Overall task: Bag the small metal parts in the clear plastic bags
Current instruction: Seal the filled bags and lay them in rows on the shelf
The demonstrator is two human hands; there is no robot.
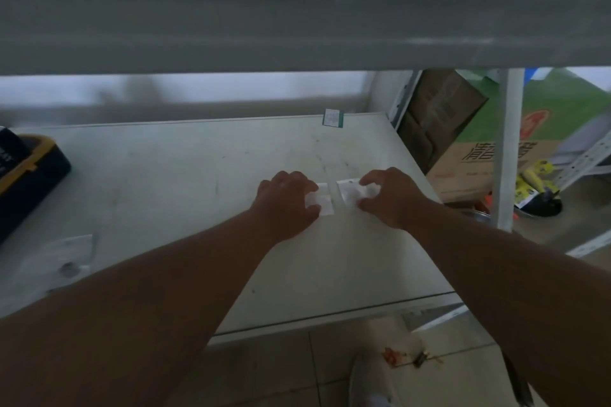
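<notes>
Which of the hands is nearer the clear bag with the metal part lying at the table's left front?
Left. The left hand rests on a small bag mid-table, to the right of and beyond the clear bag. The right hand is farther right still.

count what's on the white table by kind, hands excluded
Small clear bags under the hands: 2, left bag, right bag
Larger clear bag with a round metal part inside, near left edge: 1
Black-and-yellow case: 1
Green-edged tag at the far edge: 1
Total: 5
</notes>
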